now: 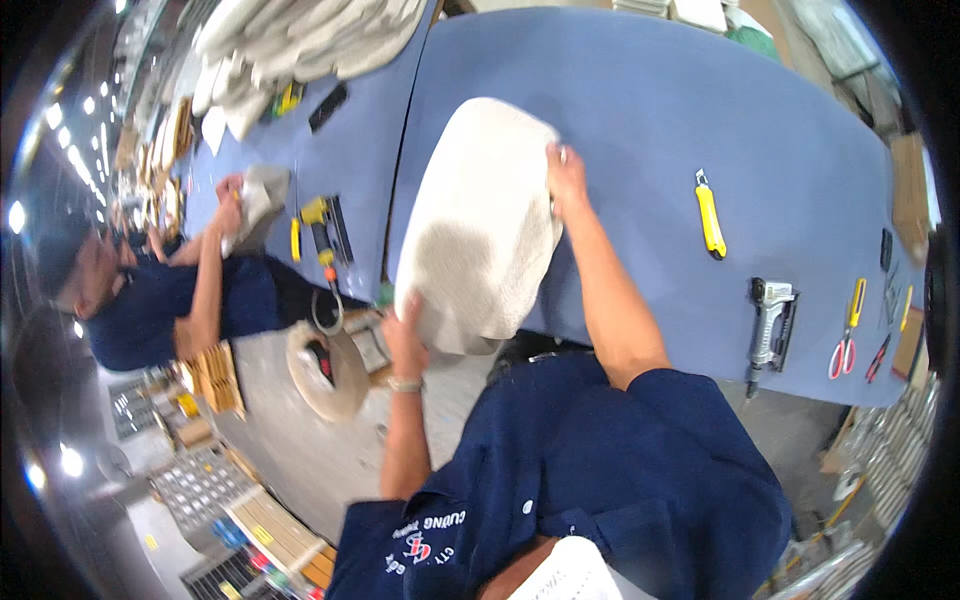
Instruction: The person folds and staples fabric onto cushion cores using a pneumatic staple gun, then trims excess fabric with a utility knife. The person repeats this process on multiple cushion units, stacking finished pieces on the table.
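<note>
In the head view, the left hand (405, 338) is closed around the lower left corner of a cream padded piece (485, 180), fingers partly hidden; the right hand (567, 183) is curled in a grip on its upper right edge. The piece lies tilted between them, its far part over the blue table (640, 110) and its lower end reaching past the near edge; whether it touches the surface I cannot tell. Right of it lie a yellow utility knife (710, 218), a silver staple gun (768, 325) and scissors (849, 330). To the left, a co-worker (150, 310) handles a smaller pale piece (262, 200) near a yellow-and-black nail gun (322, 228).
</note>
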A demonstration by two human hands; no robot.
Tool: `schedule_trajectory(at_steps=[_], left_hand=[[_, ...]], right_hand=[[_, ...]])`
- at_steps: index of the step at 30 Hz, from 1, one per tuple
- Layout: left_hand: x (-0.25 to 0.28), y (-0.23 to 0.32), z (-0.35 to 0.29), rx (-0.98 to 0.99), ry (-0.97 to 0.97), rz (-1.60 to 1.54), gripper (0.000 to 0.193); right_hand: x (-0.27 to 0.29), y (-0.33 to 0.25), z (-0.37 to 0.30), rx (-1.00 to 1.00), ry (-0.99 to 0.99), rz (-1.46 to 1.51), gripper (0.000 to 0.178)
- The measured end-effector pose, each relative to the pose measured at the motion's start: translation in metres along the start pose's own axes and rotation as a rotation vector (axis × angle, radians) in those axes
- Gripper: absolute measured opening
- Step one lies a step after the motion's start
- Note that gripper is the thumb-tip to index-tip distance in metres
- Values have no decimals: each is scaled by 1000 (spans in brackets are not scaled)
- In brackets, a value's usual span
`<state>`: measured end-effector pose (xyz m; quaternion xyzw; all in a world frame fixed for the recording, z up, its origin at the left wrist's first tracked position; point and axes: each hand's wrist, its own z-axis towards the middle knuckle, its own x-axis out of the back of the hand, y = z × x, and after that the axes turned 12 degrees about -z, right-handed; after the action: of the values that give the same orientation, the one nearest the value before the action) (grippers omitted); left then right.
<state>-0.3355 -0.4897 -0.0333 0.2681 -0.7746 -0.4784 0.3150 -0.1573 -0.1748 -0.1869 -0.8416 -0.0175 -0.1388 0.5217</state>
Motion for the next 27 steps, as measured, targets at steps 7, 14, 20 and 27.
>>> schedule_trajectory(at_steps=[7, 14, 20, 27], left_hand=[[-69, 10, 40, 156, -71, -770, 41], [-107, -18, 26, 207, -52, -933, 45], [-117, -24, 20, 297, -29, -1046, 45], [-121, -49, 36, 473, -27, -1104, 45]], right_hand=[[165, -60, -28, -25, -468, 67, 33], [194, -49, -121, -217, -668, 85, 54], [190, -25, -152, -72, -915, -453, 51], [167, -45, -187, 288, -962, -298, 50]])
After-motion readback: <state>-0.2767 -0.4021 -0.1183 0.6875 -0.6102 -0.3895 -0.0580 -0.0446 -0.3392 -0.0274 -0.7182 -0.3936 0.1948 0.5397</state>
